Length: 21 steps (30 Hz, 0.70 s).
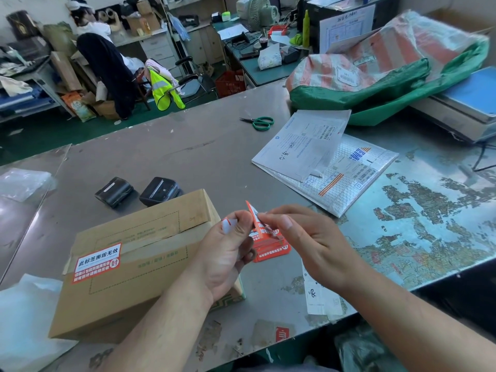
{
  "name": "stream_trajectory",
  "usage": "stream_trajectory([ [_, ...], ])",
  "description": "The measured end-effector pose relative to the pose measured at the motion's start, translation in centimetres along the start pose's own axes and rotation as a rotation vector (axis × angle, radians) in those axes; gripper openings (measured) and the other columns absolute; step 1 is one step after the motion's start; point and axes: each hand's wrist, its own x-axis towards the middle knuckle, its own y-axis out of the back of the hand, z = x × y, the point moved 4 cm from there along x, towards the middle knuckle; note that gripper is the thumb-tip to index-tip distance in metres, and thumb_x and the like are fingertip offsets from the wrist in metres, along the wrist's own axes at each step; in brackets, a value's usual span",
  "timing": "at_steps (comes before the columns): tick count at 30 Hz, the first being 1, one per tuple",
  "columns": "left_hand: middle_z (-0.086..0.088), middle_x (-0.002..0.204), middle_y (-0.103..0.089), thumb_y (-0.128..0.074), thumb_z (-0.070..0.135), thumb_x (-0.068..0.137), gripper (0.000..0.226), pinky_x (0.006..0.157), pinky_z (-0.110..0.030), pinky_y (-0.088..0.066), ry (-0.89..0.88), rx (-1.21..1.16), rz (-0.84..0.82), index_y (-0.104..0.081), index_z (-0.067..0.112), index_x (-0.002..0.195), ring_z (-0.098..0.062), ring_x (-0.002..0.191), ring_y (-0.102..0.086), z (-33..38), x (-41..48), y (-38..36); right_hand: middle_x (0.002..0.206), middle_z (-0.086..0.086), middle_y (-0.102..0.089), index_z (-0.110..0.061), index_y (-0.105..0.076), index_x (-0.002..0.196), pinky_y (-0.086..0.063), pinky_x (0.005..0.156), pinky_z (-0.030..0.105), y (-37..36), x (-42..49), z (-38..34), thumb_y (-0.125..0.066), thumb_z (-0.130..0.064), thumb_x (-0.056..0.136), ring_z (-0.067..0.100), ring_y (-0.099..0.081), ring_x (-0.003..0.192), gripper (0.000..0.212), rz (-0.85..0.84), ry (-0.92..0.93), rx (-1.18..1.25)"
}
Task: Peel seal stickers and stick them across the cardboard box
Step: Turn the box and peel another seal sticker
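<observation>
A flat cardboard box (128, 267) lies on the grey table, taped along its middle seam. One red and white seal sticker (97, 262) is stuck across the seam near the box's left end. My left hand (225, 253) holds a stack of red seal stickers (271, 245) over the box's right end. My right hand (308, 237) pinches the corner of the top sticker (253, 216), which is curled up away from its backing.
Two black handheld printers (139, 193) sit just beyond the box. Green scissors (259, 122), papers on a bubble mailer (322, 167) and a striped sack (389, 65) lie further right. A paper slip (319, 291) lies near the table's front edge. A person sits at a desk far left.
</observation>
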Motion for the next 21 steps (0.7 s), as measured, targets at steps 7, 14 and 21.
stream_trajectory([
  [7,0.006,0.062,-0.056,-0.061,0.048,0.069,0.034,0.056,-0.022,-0.035,-0.008,0.028,0.025,-0.058,0.020,0.087,-0.006,0.053,-0.044,-0.16,0.09,0.18,0.103,-0.007,-0.069,-0.015,-0.080,0.102,-0.050,0.083,0.022,-0.13,0.06,-0.14,-0.042,-0.045,0.099,0.010,-0.067,0.101,0.049,-0.020,0.012,-0.028],
  [14,0.006,0.066,-0.063,-0.064,0.045,0.068,0.032,0.055,-0.020,-0.036,-0.034,0.022,0.062,-0.061,0.020,0.088,-0.004,0.054,-0.050,-0.14,0.24,0.16,0.105,-0.007,-0.067,-0.012,-0.079,0.096,-0.052,0.083,0.035,-0.02,0.30,-0.19,-0.038,-0.050,0.099,0.013,-0.066,0.101,0.056,-0.047,0.042,-0.100],
  [21,0.008,0.058,-0.062,-0.059,0.031,0.080,0.020,0.056,-0.024,-0.031,-0.043,0.041,0.051,-0.061,0.015,0.090,-0.001,0.044,-0.047,0.37,0.05,-0.07,0.108,-0.009,-0.069,-0.024,-0.079,0.109,-0.052,0.090,0.034,0.68,0.40,0.59,-0.033,-0.055,0.098,0.011,-0.066,0.106,0.057,-0.003,-0.024,-0.019],
])
